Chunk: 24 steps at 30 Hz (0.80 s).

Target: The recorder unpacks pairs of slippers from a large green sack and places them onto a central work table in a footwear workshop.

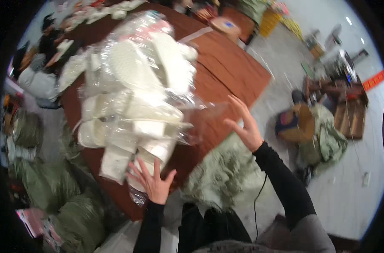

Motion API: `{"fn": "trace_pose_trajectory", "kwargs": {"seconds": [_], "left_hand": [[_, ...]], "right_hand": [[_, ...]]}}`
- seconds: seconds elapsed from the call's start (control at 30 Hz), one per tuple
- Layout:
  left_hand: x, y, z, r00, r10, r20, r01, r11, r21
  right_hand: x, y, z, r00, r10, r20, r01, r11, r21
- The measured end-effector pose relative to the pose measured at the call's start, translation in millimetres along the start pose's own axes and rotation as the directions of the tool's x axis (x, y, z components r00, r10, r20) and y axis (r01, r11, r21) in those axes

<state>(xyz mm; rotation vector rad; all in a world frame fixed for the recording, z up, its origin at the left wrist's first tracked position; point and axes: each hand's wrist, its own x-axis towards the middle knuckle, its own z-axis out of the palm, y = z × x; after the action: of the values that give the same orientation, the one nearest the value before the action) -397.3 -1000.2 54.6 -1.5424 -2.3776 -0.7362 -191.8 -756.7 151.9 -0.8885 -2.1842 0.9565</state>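
A heap of white slippers (130,63) in transparent plastic bags covers much of a table with a reddish-brown top (225,63). My left hand (155,185) is spread over the near end of the heap, its fingertips at a white slipper (152,149); whether it presses on it I cannot tell. Off to the right, my right hand (247,128) hovers by the table's edge, fingers apart and nothing in it. A loose flap of transparent plastic (206,111) reaches from the heap toward that hand. Pinkish bagged items (158,27) lie at the far end of the heap.
An open pale green woven sack (219,173) stands against the table before me. Full green sacks (52,185) crowd the left floor. A cardboard box (299,122) and another sack (327,130) are at right. A person (38,78) sits at far left.
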Motion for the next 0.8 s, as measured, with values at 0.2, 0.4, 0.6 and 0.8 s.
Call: {"fn": "trace_pose_trajectory", "kwargs": {"seconds": [0.2,0.4,0.6,0.8], "left_hand": [[71.6,-4.8,32.2,0.984,0.046,0.17,-0.092,0.957,0.274],[34.9,84.5,29.2,1.0,0.019,-0.022,-0.015,0.983,0.183],[-133.5,207.2,101.0,0.616,0.261,0.743,0.33,0.771,-0.545],[-306.3,230.9,210.0,-0.234,0.325,0.916,-0.199,0.906,-0.373]], "right_hand": [[-172.1,97.3,-10.5,0.821,0.214,0.53,-0.157,0.976,-0.151],[-368.3,220.2,2.8,0.756,0.456,0.47,0.057,0.669,-0.741],[-437.3,239.5,-44.2,0.657,0.581,0.48,-0.133,0.716,-0.685],[-517.4,200.1,-110.8,0.576,0.578,0.578,-0.134,0.765,-0.63]]}}
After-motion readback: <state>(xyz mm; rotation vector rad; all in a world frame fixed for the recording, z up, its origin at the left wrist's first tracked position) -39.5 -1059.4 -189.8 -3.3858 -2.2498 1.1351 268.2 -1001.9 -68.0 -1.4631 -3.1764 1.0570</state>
